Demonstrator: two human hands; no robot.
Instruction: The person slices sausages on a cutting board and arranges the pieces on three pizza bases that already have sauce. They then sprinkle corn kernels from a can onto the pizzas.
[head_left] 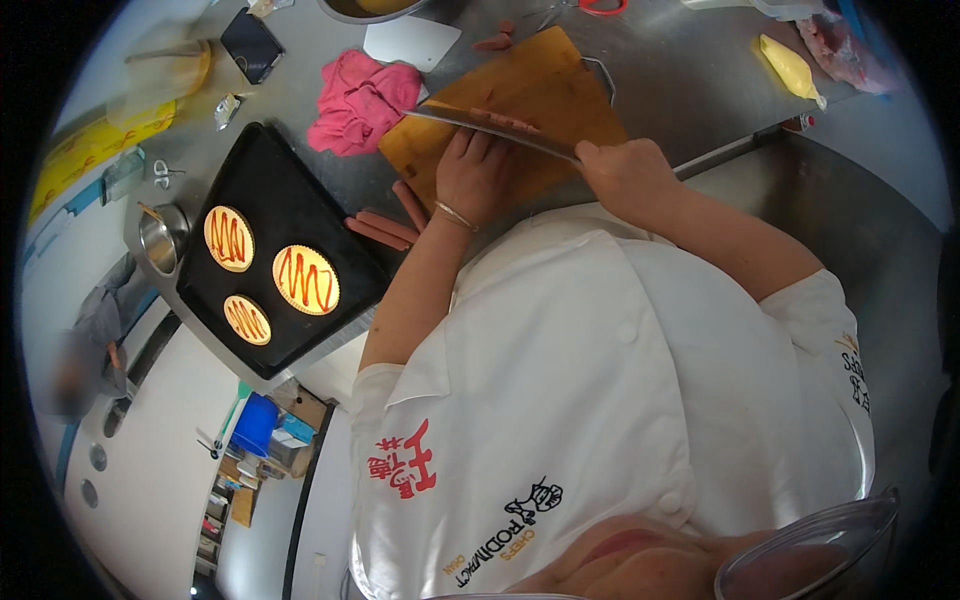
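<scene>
Steel worktop (690, 50). Black tray (270, 190) on the left, cutting board (555, 75) further right. Knife (550, 149) across the board; right hand (630, 178), fingers closed on its handle. Left hand (475, 175) at the blade's near side; fingertips hidden, can't tell grip. Whole sausages (386, 229) by the tray; cut pieces (510, 122) beyond the blade.

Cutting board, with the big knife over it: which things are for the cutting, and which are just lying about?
For the cutting, it seems:
knife in the right hand
left hand, close to the knife
cutting board
sausage pieces on it
longer sausages

Probably just lying about:
pink cloth
dark phone
yellow-filled bag
</scene>
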